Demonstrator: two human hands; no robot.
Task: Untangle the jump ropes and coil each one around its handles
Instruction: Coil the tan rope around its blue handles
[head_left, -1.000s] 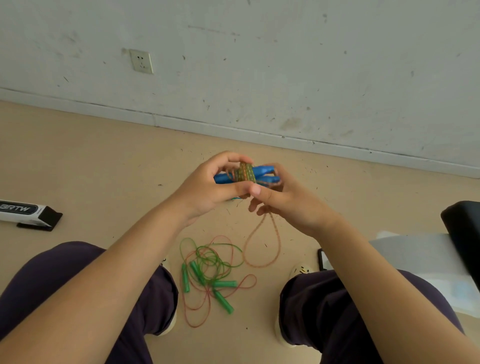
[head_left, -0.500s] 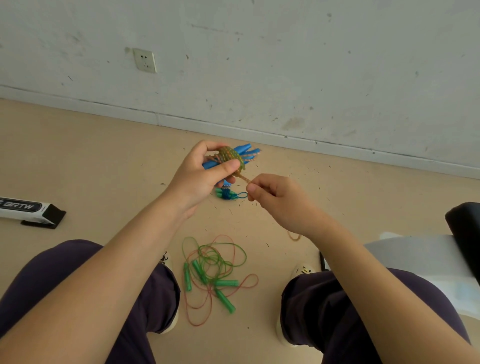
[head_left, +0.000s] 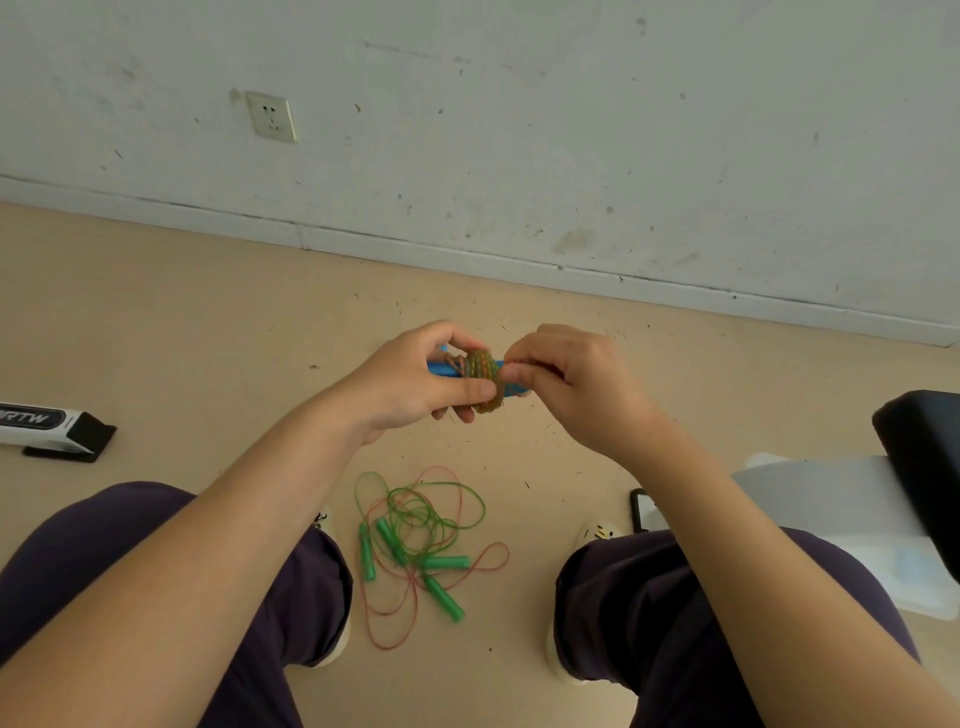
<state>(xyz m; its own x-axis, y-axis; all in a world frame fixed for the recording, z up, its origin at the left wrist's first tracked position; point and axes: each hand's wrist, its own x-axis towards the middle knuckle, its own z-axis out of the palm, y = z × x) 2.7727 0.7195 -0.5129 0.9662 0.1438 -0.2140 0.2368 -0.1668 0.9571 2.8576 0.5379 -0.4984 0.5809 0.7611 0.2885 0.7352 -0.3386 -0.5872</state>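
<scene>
While the left hand (head_left: 415, 379) grips the blue handles (head_left: 441, 369), the right hand (head_left: 566, 374) pinches at the coil (head_left: 483, 376) — last turn, I'd say. Next the rope end needs tucking — then the green tangle (head_left: 415, 540).

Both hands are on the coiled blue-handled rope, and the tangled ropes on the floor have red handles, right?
Not quite. In the head view both hands are on the blue-handled rope, but the tangled ropes on the floor have green handles.

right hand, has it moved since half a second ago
Yes. The right hand has come up and left to the coiled rope on the blue handles, farther from the green ropes on the floor.
</scene>
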